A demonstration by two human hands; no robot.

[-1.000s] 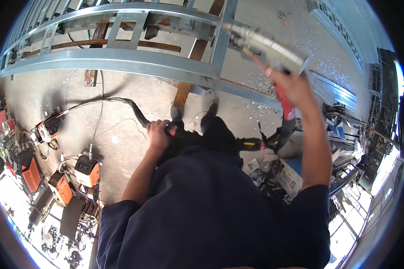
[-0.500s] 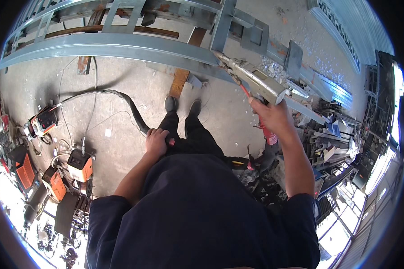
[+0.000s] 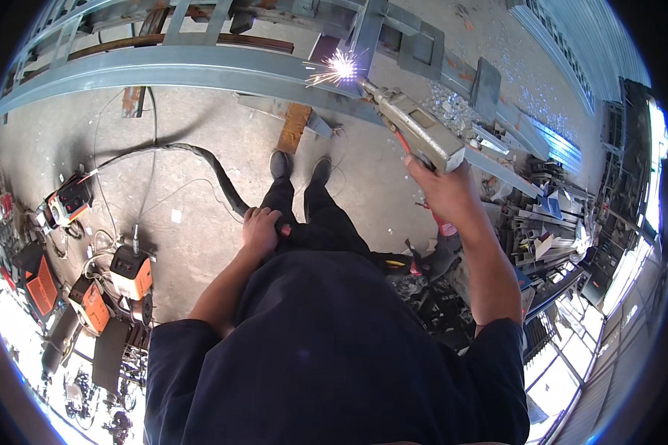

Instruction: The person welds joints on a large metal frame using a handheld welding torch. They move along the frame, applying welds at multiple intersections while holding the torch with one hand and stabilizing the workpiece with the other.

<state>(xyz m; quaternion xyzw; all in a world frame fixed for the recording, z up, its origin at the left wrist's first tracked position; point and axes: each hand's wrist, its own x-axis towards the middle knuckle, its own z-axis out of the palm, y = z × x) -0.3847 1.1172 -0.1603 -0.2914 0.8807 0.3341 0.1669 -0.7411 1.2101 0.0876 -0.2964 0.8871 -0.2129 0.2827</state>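
Note:
My right hand is wrapped round the grip of a boxy metal welding gun. Its nozzle points up and left at the grey steel frame. Bright sparks burst from the joint where a long bar meets a crosspiece, just off the nozzle tip. By my waist, my left hand is closed over a thick black sleeved cable, which curves away to the left across the floor.
Orange and black welding machines stand at the left with loose cables. A rusty wooden block lies by my shoes. Steel offcuts pile up at the right, near a red bottle-like object. Ribbed metal panels lie far right.
Sparks have appeared at the frame joint, where there were none before. The welding gun and right hand have shifted slightly left. My left hand keeps its hold on the cable.

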